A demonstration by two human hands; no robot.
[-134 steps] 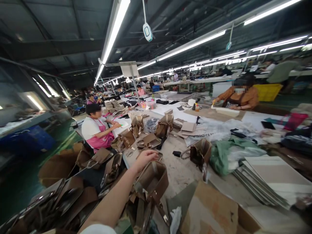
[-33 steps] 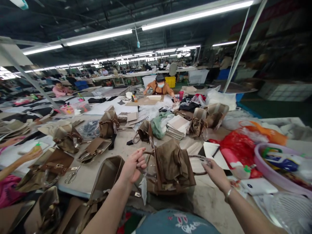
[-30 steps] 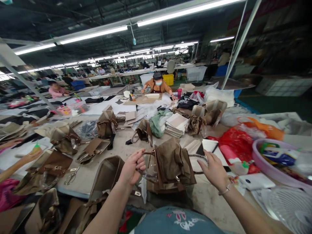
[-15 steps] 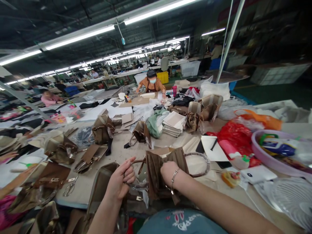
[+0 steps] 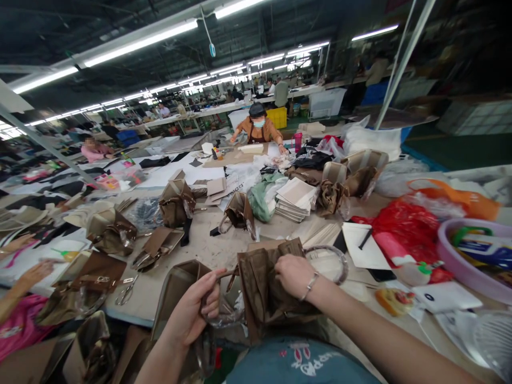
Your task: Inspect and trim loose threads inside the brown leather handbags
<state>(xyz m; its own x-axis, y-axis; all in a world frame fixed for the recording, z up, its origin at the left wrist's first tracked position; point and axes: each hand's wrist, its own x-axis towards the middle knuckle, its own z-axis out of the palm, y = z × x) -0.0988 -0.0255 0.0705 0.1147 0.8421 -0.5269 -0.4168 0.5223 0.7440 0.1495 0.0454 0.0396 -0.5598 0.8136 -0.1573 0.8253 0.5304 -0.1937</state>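
A brown handbag (image 5: 258,293) stands at the table's near edge, right in front of my body. My left hand (image 5: 198,304) is closed, pinching the end of a thin brown strap (image 5: 231,272) at the bag's left side. Over the bag's upper right part, my right hand (image 5: 296,274) curls its fingers onto the soft brown fabric; the fingertips are partly hidden. A plastic-wrapped round handle (image 5: 342,264) sticks out behind the bag on the right. Beside my left forearm leans another open brown bag (image 5: 176,288).
Several brown bags, such as one at the left (image 5: 110,229), are spread over the table. Scissors (image 5: 127,290) lie to the left, near a co-worker's hand (image 5: 38,272). Stacked pale panels (image 5: 295,197), red plastic (image 5: 408,226) and a purple basin (image 5: 448,250) are farther right.
The view has turned slightly left, shifting things rightward. My right hand has risen a little toward the bag's top edge. My left hand stays at the strap.
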